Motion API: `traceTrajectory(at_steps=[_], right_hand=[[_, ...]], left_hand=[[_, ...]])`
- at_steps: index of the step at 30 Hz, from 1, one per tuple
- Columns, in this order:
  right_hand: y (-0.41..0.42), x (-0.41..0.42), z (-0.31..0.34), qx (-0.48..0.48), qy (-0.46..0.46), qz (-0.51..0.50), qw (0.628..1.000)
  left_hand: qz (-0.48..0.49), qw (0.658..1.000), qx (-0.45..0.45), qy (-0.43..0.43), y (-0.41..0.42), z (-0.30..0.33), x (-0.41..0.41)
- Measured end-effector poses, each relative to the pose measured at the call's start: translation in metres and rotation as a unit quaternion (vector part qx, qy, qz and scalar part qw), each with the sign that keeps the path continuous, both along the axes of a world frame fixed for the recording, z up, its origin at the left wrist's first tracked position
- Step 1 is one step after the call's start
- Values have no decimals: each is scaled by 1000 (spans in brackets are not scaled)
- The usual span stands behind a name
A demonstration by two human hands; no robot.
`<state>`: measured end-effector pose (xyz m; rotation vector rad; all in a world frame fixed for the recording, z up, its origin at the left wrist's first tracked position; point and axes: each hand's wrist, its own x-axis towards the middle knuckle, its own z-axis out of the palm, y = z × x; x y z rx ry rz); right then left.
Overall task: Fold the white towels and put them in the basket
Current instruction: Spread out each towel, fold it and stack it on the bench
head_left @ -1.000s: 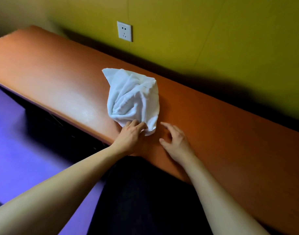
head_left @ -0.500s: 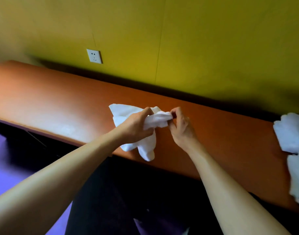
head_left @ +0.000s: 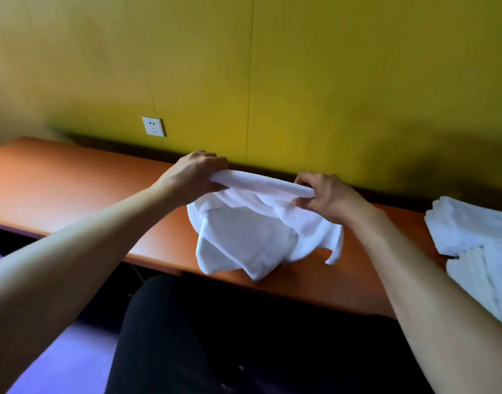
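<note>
A crumpled white towel (head_left: 249, 237) hangs over the orange table (head_left: 73, 189), lifted by its upper edge. My left hand (head_left: 195, 174) grips the left end of that edge. My right hand (head_left: 326, 194) pinches the right end. The edge is stretched between both hands, and the rest of the cloth droops down to the table's front. More white towels (head_left: 477, 245) lie in a heap at the right end of the table, partly cut off by the frame. No basket is in view.
A yellow-green wall stands right behind the table, with a white socket (head_left: 153, 126) on it. My dark trousers (head_left: 215, 336) fill the space below the table's front edge. Purple floor (head_left: 59, 371) shows at the lower left.
Both hands picked the towel up off the table, raised it and pulled apart along its upper edge. The view swung right, bringing the towel heap into sight.
</note>
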<state>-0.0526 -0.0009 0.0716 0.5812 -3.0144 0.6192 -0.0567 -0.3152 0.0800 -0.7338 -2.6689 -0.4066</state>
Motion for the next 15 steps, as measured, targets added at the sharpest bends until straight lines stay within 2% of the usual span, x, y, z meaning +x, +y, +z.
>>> traceTrajectory(at_steps=[3,5,7,11,15], right_hand=[[24,-2,6,123,80,-74,986],[38,-4,6,157,156,-132,966],[51,-4,5,150,169,-183,957],[82,6,2,128,143,-250,949],[104,22,-4,137,149,-278,939]], left_hand=[[9,999,21,40,0,9,4],[1,1000,14,23,3,15,3],[12,1000,-3,3,-2,16,1],[140,990,14,7,-32,8,5],[286,958,12,32,-41,-6,6]])
